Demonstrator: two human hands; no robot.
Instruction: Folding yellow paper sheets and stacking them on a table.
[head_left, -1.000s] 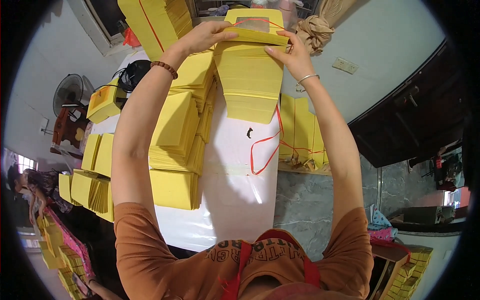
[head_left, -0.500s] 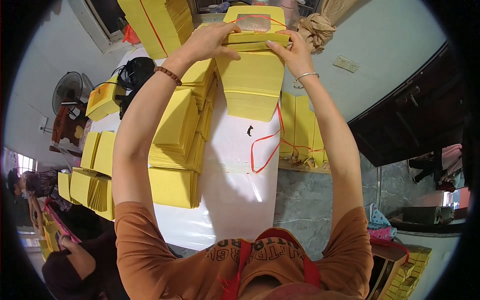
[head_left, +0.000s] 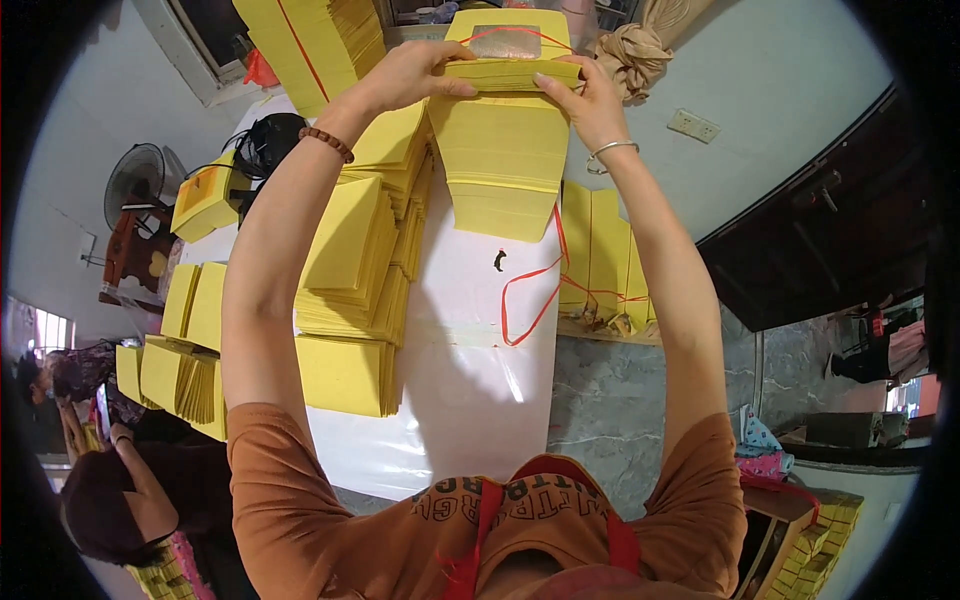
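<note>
Near the table's [head_left: 470, 400] far edge, the left hand [head_left: 420, 75] and right hand [head_left: 594, 105] pinched opposite ends of a yellow paper bundle [head_left: 508, 76], thumbs on its near side. A yellow stack [head_left: 505, 145] lay just below it. Red string [head_left: 504, 315] looped by the table's right edge; more paper piles [head_left: 345, 240] stood left of the stack.

Left arm [head_left: 266, 240]: extended forward over the desk [head_left: 475, 420], elbow slightly bent. Left hand [head_left: 415, 72]: at the desk's far end, fingers [head_left: 455, 52] curled inward, thumb [head_left: 458, 88] opposed below. Right arm [head_left: 668, 250]: extended along the desk's right side. Right hand [head_left: 597, 104]: same end, pinching, thumb pointing inward.
</note>
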